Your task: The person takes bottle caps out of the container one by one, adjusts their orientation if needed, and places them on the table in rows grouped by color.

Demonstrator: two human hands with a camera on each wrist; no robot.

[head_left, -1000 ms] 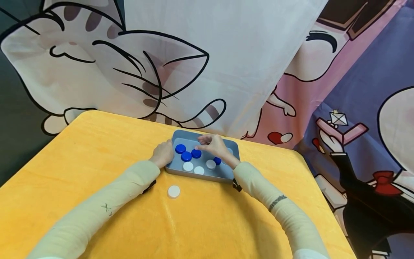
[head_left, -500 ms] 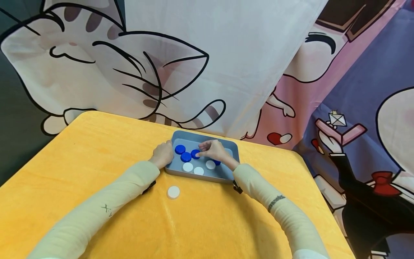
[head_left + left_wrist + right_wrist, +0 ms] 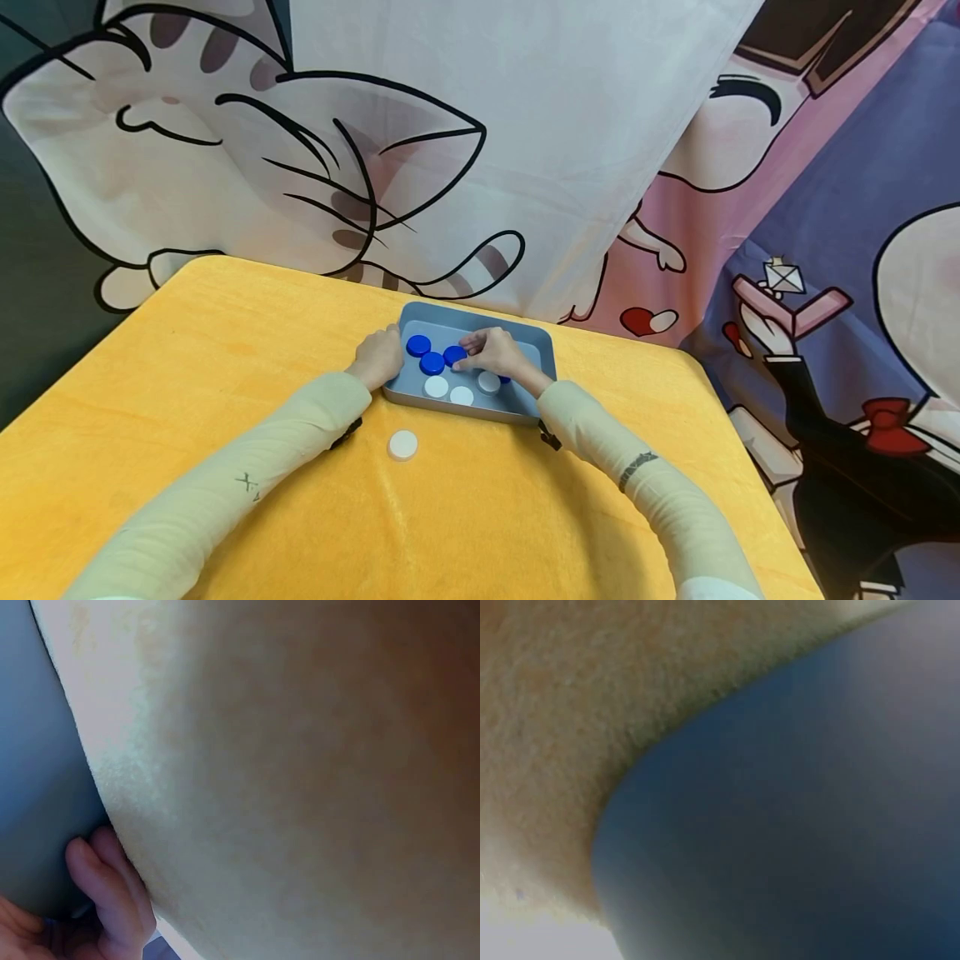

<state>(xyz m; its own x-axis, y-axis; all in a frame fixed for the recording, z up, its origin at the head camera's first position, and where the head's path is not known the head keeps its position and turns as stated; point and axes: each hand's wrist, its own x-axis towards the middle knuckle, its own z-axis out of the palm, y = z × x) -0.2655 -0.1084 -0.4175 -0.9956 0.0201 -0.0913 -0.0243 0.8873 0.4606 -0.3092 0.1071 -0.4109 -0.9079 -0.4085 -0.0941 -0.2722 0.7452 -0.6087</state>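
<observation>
In the head view, a shallow blue-grey tray [image 3: 517,408] holds blue and white round discs. My left hand [image 3: 377,358] grips the tray at its left side, and the left wrist view shows curled fingers [image 3: 112,892] against its wall. My right hand [image 3: 495,352] reaches in over the right side. Its thumb and fingers pinch a blue disc [image 3: 454,355], which sits beside two other blue discs [image 3: 431,363]. White discs [image 3: 436,386] lie along the near side. Another blue disc is mostly hidden under the right wrist. The right wrist view shows the tray's outer wall [image 3: 780,810] up close.
One white disc [image 3: 402,445] lies on the yellow cloth [image 3: 465,500] in front of the tray. The tray stands near the table's far edge. A printed cartoon curtain [image 3: 570,150] hangs right behind the table.
My right hand has come down into the tray, and its thumb and fingers have closed round the blue disc. The left hand and the tray have stayed in place.
</observation>
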